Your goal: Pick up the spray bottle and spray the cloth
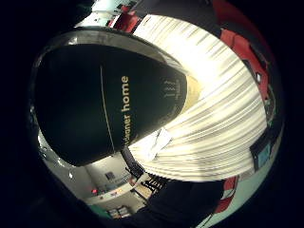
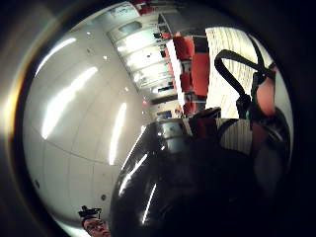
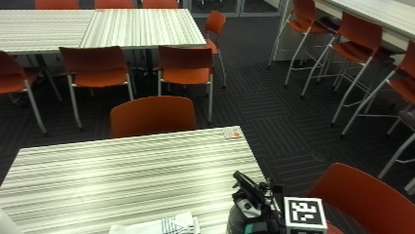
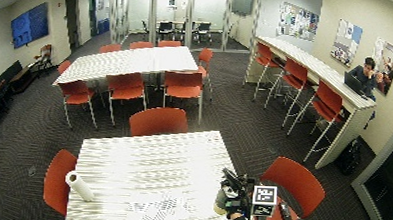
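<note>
The spray bottle [image 3: 241, 210], dark-bodied with a black trigger head, is at the near right edge of the striped table [image 3: 129, 165]. My gloved right hand [image 3: 262, 224] grips it from the right side, mostly cut off by the picture's lower edge. The dark body with the word "home" on it [image 1: 95, 104] fills the little finger side palm view, and its shoulder [image 2: 187, 187] fills the thumb side palm view. The white patterned cloth [image 3: 159, 225] lies flat on the table to the left of the bottle. Whether the bottle stands on the table or is lifted is not visible.
A small card [image 3: 232, 132] lies at the table's far right corner. A paper towel roll [image 4: 80, 185] lies near the left edge. Red chairs stand at the far side [image 3: 153, 116] and the right [image 3: 363, 200].
</note>
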